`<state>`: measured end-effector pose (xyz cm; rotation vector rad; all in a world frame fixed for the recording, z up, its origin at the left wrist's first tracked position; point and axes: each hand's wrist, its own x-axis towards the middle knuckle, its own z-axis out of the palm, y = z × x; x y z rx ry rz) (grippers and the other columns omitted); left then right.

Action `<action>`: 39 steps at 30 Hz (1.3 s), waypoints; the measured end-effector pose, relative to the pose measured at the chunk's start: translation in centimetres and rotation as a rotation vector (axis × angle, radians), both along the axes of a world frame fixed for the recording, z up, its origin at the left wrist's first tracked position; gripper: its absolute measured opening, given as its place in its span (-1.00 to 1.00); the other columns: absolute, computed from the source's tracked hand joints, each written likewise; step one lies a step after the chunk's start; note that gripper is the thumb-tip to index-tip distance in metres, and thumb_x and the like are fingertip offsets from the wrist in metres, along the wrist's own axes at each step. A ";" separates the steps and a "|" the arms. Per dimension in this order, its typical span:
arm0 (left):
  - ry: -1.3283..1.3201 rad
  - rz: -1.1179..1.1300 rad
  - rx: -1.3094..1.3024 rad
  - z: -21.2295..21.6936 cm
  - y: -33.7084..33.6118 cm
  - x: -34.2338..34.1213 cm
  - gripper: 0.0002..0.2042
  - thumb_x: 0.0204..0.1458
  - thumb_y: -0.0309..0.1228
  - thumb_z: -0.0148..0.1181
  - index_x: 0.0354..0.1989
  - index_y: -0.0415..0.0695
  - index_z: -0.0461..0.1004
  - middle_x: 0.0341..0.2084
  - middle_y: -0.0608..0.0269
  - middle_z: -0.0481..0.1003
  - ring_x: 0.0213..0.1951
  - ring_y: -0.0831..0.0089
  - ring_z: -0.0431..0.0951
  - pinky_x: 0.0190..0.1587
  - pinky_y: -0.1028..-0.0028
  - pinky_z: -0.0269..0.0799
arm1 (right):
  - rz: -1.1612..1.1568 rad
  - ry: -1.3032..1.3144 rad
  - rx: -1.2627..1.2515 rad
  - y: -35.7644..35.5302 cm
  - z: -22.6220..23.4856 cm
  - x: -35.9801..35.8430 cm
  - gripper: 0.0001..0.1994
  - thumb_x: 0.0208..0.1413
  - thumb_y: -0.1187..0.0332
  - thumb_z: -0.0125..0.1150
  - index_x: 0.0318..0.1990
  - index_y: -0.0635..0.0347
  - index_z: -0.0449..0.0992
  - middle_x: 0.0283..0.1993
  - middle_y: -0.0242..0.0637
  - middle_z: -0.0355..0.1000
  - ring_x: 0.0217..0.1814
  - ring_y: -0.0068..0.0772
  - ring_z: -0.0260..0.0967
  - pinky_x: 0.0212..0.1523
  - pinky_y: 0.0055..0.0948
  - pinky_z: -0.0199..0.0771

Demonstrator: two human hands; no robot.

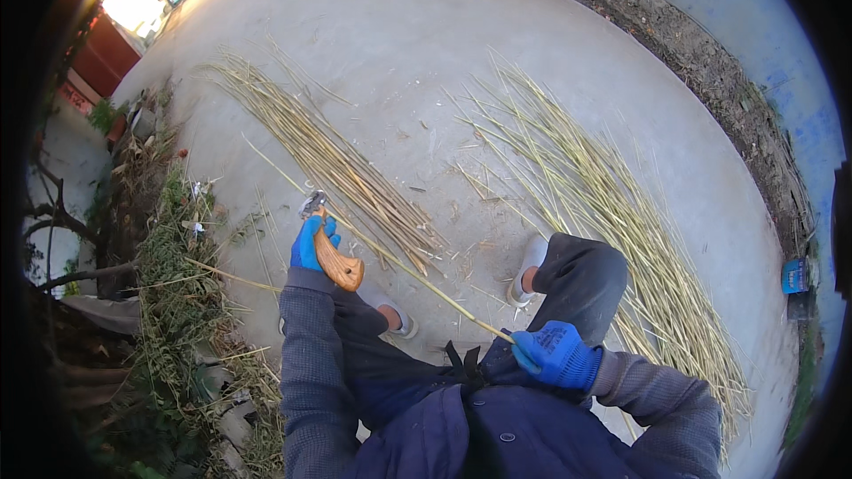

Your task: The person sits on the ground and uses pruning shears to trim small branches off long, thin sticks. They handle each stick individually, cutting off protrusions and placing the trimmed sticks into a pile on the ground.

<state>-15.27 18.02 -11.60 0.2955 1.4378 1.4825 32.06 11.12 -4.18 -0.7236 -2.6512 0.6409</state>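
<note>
My left hand (312, 241), in a blue glove, grips a knife with a curved wooden handle (337, 263); its short metal blade (312, 204) rests against a long thin yellow stalk (399, 264). My right hand (556, 354), also in a blue glove, holds the near end of that stalk by my knee. The stalk runs diagonally from my right hand up and left past the blade. I am crouched, with both shoes on the concrete.
A tidy bundle of stalks (342, 168) lies on the concrete ground (408, 35) ahead. A wider loose spread of stalks (612, 213) lies to the right. Weeds and plant debris (169, 284) line the left edge; a soil strip (710, 62) and blue wall run along the right.
</note>
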 end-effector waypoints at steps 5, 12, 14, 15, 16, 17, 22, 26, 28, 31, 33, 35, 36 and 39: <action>0.073 0.046 0.060 0.8 -0.9 -5.9 -0.29 0.05 -0.08 0.28 0.33 -0.16 0.22 0.19 0.06 0.34 0.19 0.19 0.34 0.28 0.21 0.22 | 0.026 -0.201 -0.278 -1.4 3.4 6.0 -0.65 0.07 0.36 0.23 0.05 0.12 0.47 -0.55 -0.23 0.42 -0.62 -0.18 0.40 -0.57 -0.27 0.36; -0.051 -0.093 0.054 1.9 -0.5 4.0 -0.42 0.07 -0.11 0.26 0.23 -0.11 0.34 -0.04 0.20 0.51 -0.12 0.46 0.47 -0.02 0.44 0.41 | -0.140 0.020 -0.323 1.4 3.1 0.1 -0.58 0.14 0.28 0.24 0.14 0.19 0.43 -0.48 -0.06 0.47 -0.46 -0.05 0.48 -0.42 -0.19 0.45; -0.049 -0.096 0.083 1.9 -0.3 4.4 -0.44 0.08 -0.12 0.25 0.22 -0.10 0.36 -0.07 0.23 0.53 -0.14 0.48 0.46 -0.03 0.45 0.40 | -0.166 -0.024 -0.348 2.6 3.1 -0.5 -0.65 0.13 0.29 0.23 0.06 0.19 0.47 -0.46 -0.07 0.47 -0.44 -0.03 0.48 -0.41 -0.16 0.44; -0.043 -0.067 0.085 1.6 -0.4 3.8 -0.44 0.08 -0.12 0.25 0.22 -0.09 0.35 -0.06 0.24 0.52 -0.14 0.48 0.46 -0.03 0.46 0.40 | -0.119 -0.042 -0.272 3.2 3.5 0.4 -0.80 0.12 0.33 0.21 -0.13 0.18 0.50 -0.50 -0.10 0.43 -0.47 -0.04 0.45 -0.42 -0.15 0.41; -0.039 -0.068 0.137 1.1 -0.5 2.8 -0.44 0.08 -0.12 0.25 0.22 -0.09 0.35 -0.05 0.25 0.52 -0.15 0.49 0.46 -0.04 0.46 0.39 | -0.116 -0.102 -0.153 3.2 3.9 1.5 -0.83 0.10 0.35 0.22 -0.17 0.18 0.49 -0.52 -0.13 0.41 -0.50 -0.06 0.43 -0.43 -0.17 0.39; -0.055 -0.016 0.065 0.8 -0.3 0.3 -0.43 0.08 -0.11 0.25 0.24 -0.09 0.34 0.02 0.25 0.49 -0.19 0.48 0.44 -0.04 0.45 0.39 | -0.119 -0.164 -0.051 3.2 4.4 3.3 -0.86 0.08 0.38 0.22 -0.22 0.18 0.48 -0.54 -0.16 0.40 -0.52 -0.09 0.41 -0.44 -0.18 0.38; 0.000 0.239 0.042 -1.4 -2.6 -15.6 -0.29 0.08 -0.09 0.23 0.37 -0.08 0.14 0.32 0.00 0.20 0.20 0.17 0.31 0.25 0.19 0.26 | -0.155 -0.276 0.311 1.3 6.3 15.1 -0.82 -0.08 0.51 0.27 -0.27 0.17 0.48 -0.54 -0.29 0.36 -0.48 -0.17 0.37 -0.30 -0.19 0.41; 0.019 0.400 0.182 -1.7 -5.7 -25.6 -0.69 0.09 -0.18 0.20 -0.05 -0.02 0.46 -0.07 0.28 0.51 -0.20 0.41 0.48 -0.10 0.30 0.50 | -0.312 -0.459 0.404 -0.2 7.5 22.7 -0.78 -0.09 0.55 0.24 -0.23 0.19 0.45 -0.47 -0.24 0.36 -0.37 -0.11 0.36 -0.13 -0.13 0.38; -0.003 0.445 0.209 -0.5 -6.4 -29.4 -0.79 0.12 -0.24 0.17 -0.12 0.00 0.46 -0.22 0.33 0.55 -0.28 0.44 0.54 -0.27 0.32 0.56 | -0.404 -0.432 0.461 -0.3 8.1 24.7 -0.76 -0.09 0.57 0.22 -0.21 0.18 0.44 -0.46 -0.24 0.34 -0.37 -0.09 0.33 -0.16 -0.13 0.37; 0.037 0.284 0.161 -0.6 -7.7 -30.0 -0.62 0.12 -0.18 0.19 0.08 -0.02 0.42 -0.13 0.37 0.52 -0.30 0.48 0.50 -0.25 0.40 0.51 | -0.444 -0.475 0.482 0.6 7.8 25.4 -0.73 -0.10 0.59 0.23 -0.18 0.19 0.45 -0.47 -0.25 0.33 -0.37 -0.10 0.34 -0.18 -0.14 0.36; 0.023 0.183 0.082 -1.2 -7.5 -27.9 -0.45 0.09 -0.09 0.22 0.25 0.02 0.34 0.14 0.32 0.43 -0.19 0.50 0.41 -0.10 0.41 0.44 | -0.443 -0.440 0.536 1.6 6.8 24.9 -0.74 -0.09 0.59 0.24 -0.18 0.21 0.45 -0.50 -0.27 0.31 -0.41 -0.12 0.33 -0.23 -0.17 0.35; 0.117 0.005 0.036 -2.6 -6.0 -23.9 -0.37 0.11 -0.01 0.17 0.34 0.06 0.25 0.28 0.29 0.30 0.01 0.45 0.33 0.06 0.43 0.31 | -0.437 -0.427 0.569 3.0 5.3 24.2 -0.82 -0.05 0.58 0.25 -0.26 0.21 0.45 -0.58 -0.30 0.25 -0.51 -0.15 0.30 -0.34 -0.22 0.30; 0.188 -0.107 0.017 -3.0 -4.9 -21.7 -0.31 0.12 0.04 0.14 0.41 0.08 0.17 0.34 0.23 0.22 0.20 0.37 0.29 0.20 0.38 0.23 | -0.410 -0.451 0.519 3.7 4.5 24.1 -0.88 -0.01 0.55 0.23 -0.36 0.15 0.41 -0.62 -0.30 0.19 -0.55 -0.16 0.25 -0.39 -0.22 0.24; 0.112 -0.327 0.031 -4.5 -2.0 -14.1 -0.23 0.12 0.14 0.07 0.45 0.03 0.09 0.39 0.19 0.14 0.39 0.22 0.05 0.41 0.19 -0.19 | -0.464 -0.416 0.524 5.0 1.9 24.1 -0.88 0.01 0.47 0.13 -0.45 0.08 0.31 -0.70 -0.29 0.12 -0.65 -0.11 0.18 -0.54 -0.14 0.15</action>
